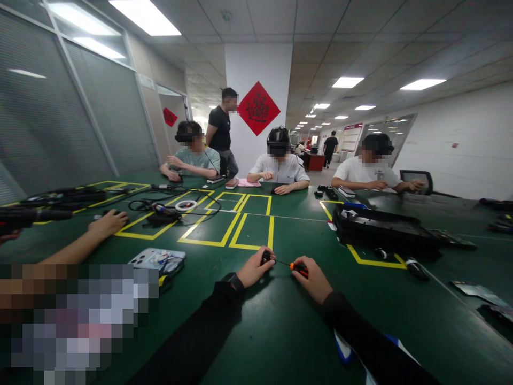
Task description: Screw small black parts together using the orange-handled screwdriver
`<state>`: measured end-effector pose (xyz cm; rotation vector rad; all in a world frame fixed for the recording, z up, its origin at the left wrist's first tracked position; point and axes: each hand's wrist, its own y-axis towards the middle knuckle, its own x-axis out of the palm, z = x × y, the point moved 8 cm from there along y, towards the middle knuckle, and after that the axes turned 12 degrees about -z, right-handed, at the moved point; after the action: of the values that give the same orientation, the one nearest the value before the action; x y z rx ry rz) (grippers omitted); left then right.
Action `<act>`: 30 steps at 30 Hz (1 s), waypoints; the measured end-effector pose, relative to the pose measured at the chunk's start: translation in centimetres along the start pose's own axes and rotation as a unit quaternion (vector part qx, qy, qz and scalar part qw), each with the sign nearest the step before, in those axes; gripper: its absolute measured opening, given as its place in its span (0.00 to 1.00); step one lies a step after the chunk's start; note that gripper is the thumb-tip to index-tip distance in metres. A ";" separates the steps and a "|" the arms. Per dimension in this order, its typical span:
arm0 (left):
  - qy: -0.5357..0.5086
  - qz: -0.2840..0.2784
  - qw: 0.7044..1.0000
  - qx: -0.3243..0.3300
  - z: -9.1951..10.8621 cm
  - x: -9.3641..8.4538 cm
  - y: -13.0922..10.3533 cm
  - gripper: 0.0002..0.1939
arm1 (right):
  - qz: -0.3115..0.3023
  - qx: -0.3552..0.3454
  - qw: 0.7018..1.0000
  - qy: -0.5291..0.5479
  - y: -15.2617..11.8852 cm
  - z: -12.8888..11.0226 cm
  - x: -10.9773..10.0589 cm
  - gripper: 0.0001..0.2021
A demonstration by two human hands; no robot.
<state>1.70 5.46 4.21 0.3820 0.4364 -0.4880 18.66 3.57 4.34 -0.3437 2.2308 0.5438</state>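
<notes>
Over the green table point(256, 331), my left hand point(254, 267) is closed round a small black object point(265, 258), whose kind I cannot make out. My right hand point(315, 278) grips a screwdriver point(300, 269) by its black and orange handle. Its thin shaft points left, and the tip reaches the black object or lies close by it; contact is too small to tell. A dark band sits on my left wrist, and both arms wear long black sleeves.
Yellow tape rectangles point(251, 247) mark the table ahead. A black tray-like case point(380, 224) lies to the right, cables point(164, 214) and a phone in a clear case point(158, 259) to the left. A co-worker's hand point(108, 222) and a drill point(36, 215) are at far left. Several people are opposite.
</notes>
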 end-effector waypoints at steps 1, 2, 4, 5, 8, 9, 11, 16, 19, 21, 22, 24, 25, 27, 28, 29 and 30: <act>0.000 -0.001 1.000 0.000 0.0 0.0 0.0 0.13 | -0.001 0.001 1.000 -0.002 0.1 0.0 0.0 0.08; -0.001 -0.002 1.000 0.000 -0.1 0.0 0.0 0.13 | -0.002 0.000 1.000 -0.007 0.1 0.1 0.0 0.08; -0.001 -0.005 1.000 -0.001 -0.1 0.0 0.0 0.13 | -0.003 -0.005 1.000 -0.019 0.2 0.1 0.0 0.10; -0.002 -0.005 1.000 -0.001 -0.1 0.0 0.0 0.13 | -0.003 -0.009 1.000 -0.023 0.3 0.1 0.0 0.10; -0.004 -0.004 1.000 0.002 -0.1 0.1 0.1 0.13 | 0.007 -0.016 1.000 -0.022 0.2 0.2 -0.1 0.06; -0.004 -0.004 1.000 0.003 -0.1 0.1 0.1 0.13 | 0.011 -0.016 1.000 -0.019 0.2 0.2 -0.2 0.06; -0.006 -0.006 1.000 0.005 0.0 0.1 0.1 0.13 | 0.016 -0.012 1.000 -0.015 0.1 0.2 -0.2 0.07; -0.005 -0.006 1.000 0.001 0.0 0.0 0.1 0.12 | 0.014 0.008 1.000 -0.018 0.1 0.4 0.0 0.09; -0.005 -0.005 1.000 -0.002 -0.1 0.0 0.1 0.13 | -0.007 -0.013 1.000 -0.028 0.2 0.0 0.2 0.08; -0.007 -0.004 1.000 -0.001 -0.2 0.1 0.2 0.13 | -0.013 -0.027 0.999 -0.031 0.3 -0.2 0.2 0.07; -0.008 -0.004 1.000 0.001 -0.2 0.1 0.2 0.13 | -0.011 -0.030 0.999 -0.030 0.3 -0.2 0.2 0.06; -0.012 -0.005 1.000 0.005 -0.2 0.1 0.2 0.13 | -0.005 -0.029 0.999 -0.021 0.3 -0.1 0.0 0.06; -0.014 -0.006 1.000 0.005 -0.2 0.1 0.2 0.13 | -0.002 -0.026 1.000 -0.016 0.2 0.0 0.0 0.07; -0.013 -0.005 1.000 0.003 -0.2 0.1 0.1 0.13 | 0.004 -0.018 1.000 -0.009 0.2 0.2 -0.1 0.09; -0.011 -0.004 1.000 0.000 -0.2 0.1 0.1 0.13 | 0.006 -0.013 1.000 -0.006 0.2 0.2 -0.1 0.09; -0.010 -0.003 1.000 -0.002 -0.2 0.1 0.1 0.13 | 0.008 -0.009 1.000 -0.005 0.2 0.3 -0.1 0.09; -0.009 -0.003 1.000 -0.004 -0.2 0.1 0.1 0.13 | 0.007 -0.006 1.000 -0.005 0.2 0.3 -0.1 0.08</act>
<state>1.76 5.63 3.99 0.3681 0.4228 -0.4951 18.88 3.89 4.32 -0.3309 2.2233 0.5644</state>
